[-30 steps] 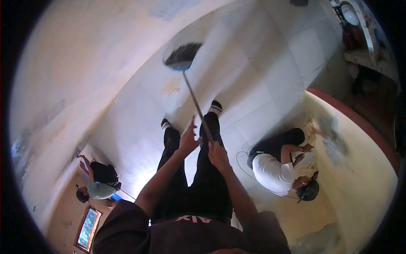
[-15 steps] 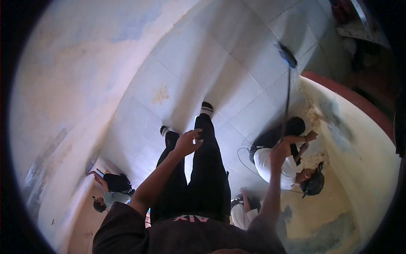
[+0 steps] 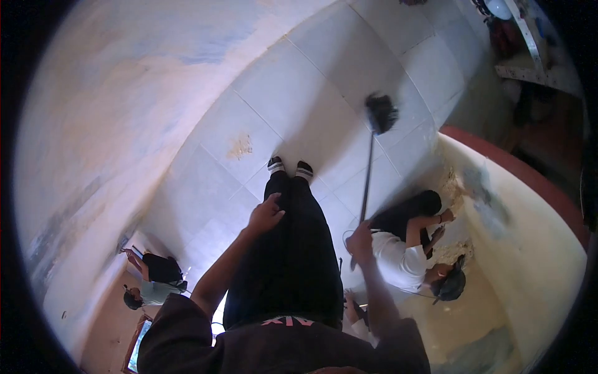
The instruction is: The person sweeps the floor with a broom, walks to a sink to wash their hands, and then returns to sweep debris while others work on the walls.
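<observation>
My right hand (image 3: 360, 244) is closed round the long dark handle of a broom (image 3: 368, 174), near its upper end. The broom's dark, bristly head (image 3: 381, 113) is out on the pale tiled floor, slightly blurred. In front of my dark trousers hangs my left hand (image 3: 266, 215), with nothing visible in it and the fingers loosely bent and apart. My feet in striped socks (image 3: 290, 167) stand close together on the tiles.
A person in a white shirt and cap (image 3: 398, 258) crouches by the right wall, close to the broom handle. Another person (image 3: 156, 283) is at the left wall. A brownish stain (image 3: 240, 146) marks the floor. A white frame (image 3: 529, 75) stands at far right.
The broom has swung from the right wall leftwards over the floor, my right hand moving left and closer with it. My feet have come together, and my left hand has dropped slightly.
</observation>
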Demonstrator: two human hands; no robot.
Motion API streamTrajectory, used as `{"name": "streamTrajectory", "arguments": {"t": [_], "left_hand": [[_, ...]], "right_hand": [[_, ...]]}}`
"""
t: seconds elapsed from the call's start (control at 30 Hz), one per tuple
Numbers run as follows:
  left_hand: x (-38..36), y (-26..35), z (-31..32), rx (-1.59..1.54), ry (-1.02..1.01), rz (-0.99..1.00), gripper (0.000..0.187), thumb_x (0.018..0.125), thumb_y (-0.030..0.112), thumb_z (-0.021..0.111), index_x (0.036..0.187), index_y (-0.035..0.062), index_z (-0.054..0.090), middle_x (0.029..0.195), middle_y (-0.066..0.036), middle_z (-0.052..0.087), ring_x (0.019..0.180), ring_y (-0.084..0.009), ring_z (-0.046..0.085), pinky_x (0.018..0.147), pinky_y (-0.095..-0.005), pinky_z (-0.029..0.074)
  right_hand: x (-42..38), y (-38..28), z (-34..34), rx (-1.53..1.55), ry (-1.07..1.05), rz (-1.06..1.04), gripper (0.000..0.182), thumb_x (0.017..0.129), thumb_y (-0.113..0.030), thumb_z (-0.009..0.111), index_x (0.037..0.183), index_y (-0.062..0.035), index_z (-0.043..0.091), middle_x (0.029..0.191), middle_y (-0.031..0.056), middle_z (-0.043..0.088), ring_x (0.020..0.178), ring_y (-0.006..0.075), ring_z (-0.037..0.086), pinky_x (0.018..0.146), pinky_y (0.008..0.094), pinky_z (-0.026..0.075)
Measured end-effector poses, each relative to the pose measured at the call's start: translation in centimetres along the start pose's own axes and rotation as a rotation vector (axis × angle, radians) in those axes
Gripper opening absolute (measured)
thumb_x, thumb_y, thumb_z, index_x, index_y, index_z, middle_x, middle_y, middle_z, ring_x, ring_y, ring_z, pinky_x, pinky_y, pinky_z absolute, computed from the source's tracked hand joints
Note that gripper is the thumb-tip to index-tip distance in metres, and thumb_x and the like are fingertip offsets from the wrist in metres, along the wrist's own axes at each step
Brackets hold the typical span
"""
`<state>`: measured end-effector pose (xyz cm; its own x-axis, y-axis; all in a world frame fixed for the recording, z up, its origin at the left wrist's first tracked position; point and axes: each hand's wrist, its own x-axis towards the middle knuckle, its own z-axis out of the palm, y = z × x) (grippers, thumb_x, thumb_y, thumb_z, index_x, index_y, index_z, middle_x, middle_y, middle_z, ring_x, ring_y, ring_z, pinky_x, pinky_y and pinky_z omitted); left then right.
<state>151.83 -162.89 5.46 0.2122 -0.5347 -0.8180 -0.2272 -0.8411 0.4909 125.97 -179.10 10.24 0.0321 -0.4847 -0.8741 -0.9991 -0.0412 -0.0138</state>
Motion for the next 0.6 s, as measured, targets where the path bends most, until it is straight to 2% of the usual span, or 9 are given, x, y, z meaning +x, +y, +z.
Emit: {"name": "streamTrajectory", "arguments": {"t": [0.07,0.17,0.27,0.33,0.47,0.53,0.6], "left_hand": [[-0.1,3.2,0.3,-0.047,-0.027,0.047,0.069,0.073,0.021,0.069,0.133,0.0121,0.038,0.105,-0.013,0.059,0.089,-0.0293,0.061,0.077,-0.0392,0.05],[0.5,6.7,1.4,0.111,-0.045,0.445,0.082,0.07,0.019,0.073,0.14,0.0189,0.029,0.131,-0.019,0.04,0.105,-0.0321,0.055,0.087,-0.0431,0.047],[0.7,8.3,3.1,0.407,-0.137,0.539,0.07,0.071,0.018,0.071,0.133,0.0172,0.039,0.137,-0.019,0.03,0.111,-0.0341,0.051,0.091,-0.0438,0.045],[1.1,8.9,3.2,0.314,-0.099,0.548,0.054,0.074,0.019,0.07,0.122,0.0136,0.047,0.134,-0.019,0.034,0.109,-0.0357,0.051,0.09,-0.0442,0.045],[3.0,12.8,2.5,0.183,0.108,0.67,0.027,0.078,0.02,0.066,0.099,0.0083,0.054,0.132,-0.02,0.037,0.108,-0.036,0.052,0.088,-0.0441,0.046],[5.9,15.4,1.5,0.095,0.218,0.809,0.021,0.081,0.018,0.064,0.095,0.0075,0.052,0.131,-0.02,0.039,0.106,-0.035,0.054,0.084,-0.0426,0.048],[10.0,17.1,0.3,0.016,0.197,0.804,0.018,0.082,0.015,0.062,0.096,0.0086,0.053,0.134,-0.016,0.039,0.105,-0.0333,0.055,0.082,-0.0413,0.049]], "right_hand": [[-3.7,-2.5,-0.4,0.009,-0.142,-0.026,0.051,0.073,-0.004,0.058,0.113,0.0095,0.03,0.089,0.0328,0.059,0.083,0.0444,0.06,0.076,0.0487,0.049],[-7.7,-5.0,-0.1,-0.002,-0.227,-0.04,0.046,0.077,-0.006,0.056,0.113,0.0084,0.032,0.088,0.0326,0.059,0.086,0.0459,0.06,0.077,0.05,0.048],[-10.2,-6.3,-1.7,0.098,-0.254,-0.104,0.035,0.081,-0.008,0.054,0.11,0.0065,0.04,0.09,0.03,0.06,0.087,0.044,0.06,0.075,0.0497,0.047],[-12.0,-6.5,-4.4,0.254,-0.217,-0.214,0.031,0.084,-0.01,0.052,0.109,0.0061,0.043,0.089,0.0279,0.061,0.088,0.0419,0.061,0.073,0.0492,0.047],[-16.1,-7.9,-7.0,0.324,-0.018,-0.222,0.032,0.087,-0.012,0.05,0.114,0.0051,0.046,0.093,0.0266,0.061,0.089,0.0423,0.06,0.073,0.0479,0.047],[-15.2,-10.0,-8.1,0.329,0.08,-0.25,0.036,0.088,-0.012,0.049,0.12,0.0051,0.043,0.095,0.0277,0.061,0.09,0.0442,0.059,0.075,0.0476,0.046],[-10.9,-11.8,-6.5,0.245,0.27,-0.269,0.036,0.092,-0.014,0.043,0.123,0.0037,0.041,0.094,0.0288,0.061,0.086,0.0448,0.06,0.072,0.0489,0.048]]}}
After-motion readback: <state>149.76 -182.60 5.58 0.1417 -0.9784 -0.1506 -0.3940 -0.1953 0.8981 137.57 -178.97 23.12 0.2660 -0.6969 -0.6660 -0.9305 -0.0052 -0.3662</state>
